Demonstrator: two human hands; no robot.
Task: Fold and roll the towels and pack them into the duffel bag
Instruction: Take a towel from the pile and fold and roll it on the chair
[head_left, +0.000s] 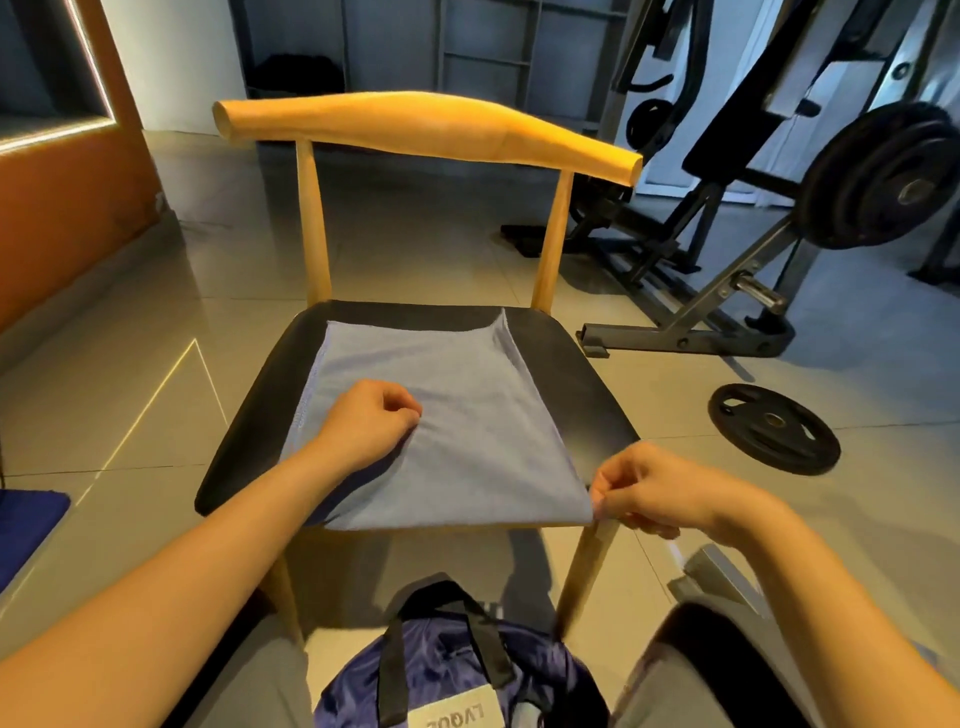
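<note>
You're mid-fold on the towel, which lies flat on the chair seat: your right hand pinches its near right corner, your left hand grips the cloth with curled fingers, so next carry that corner squarely across before rolling for the duffel bag.

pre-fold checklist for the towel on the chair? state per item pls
1. Towel spread on chair seat: ok, though the far right corner is rucked.
2. Right hand pinches the near right corner: ok.
3. Left hand holds the towel mid-left: ok.
4. Duffel bag on the floor in front of the chair: ok.
5. Bag open for packing: cannot tell.
6. Towel rolled: not ok.
</note>
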